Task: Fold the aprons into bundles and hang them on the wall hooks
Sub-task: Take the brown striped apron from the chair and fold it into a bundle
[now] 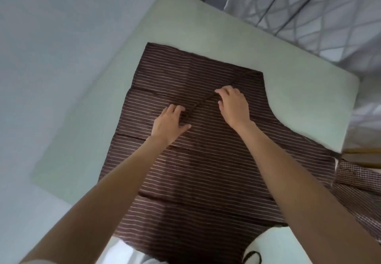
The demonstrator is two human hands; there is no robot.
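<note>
- Apron [206,160] lies flat on the table [144,26], long axis near-to-far, near end hanging off the edge.
- Strap [198,107] runs diagonally across the cloth, between the hands.
- Left hand [169,123]: fingers straight, pressing the cloth just left of the strap.
- Right hand [233,105]: fingertips curled at the strap; actual pinch can't be confirmed.
- No containers; second cloth [358,181] near right.

Dim, soft indoor light, slightly blurred throughout

Wide-angle distortion is bending the table [206,26] edges and stretching the forearms near the bottom; a faint shadow is darkening the striped apron [206,171] between them.
</note>
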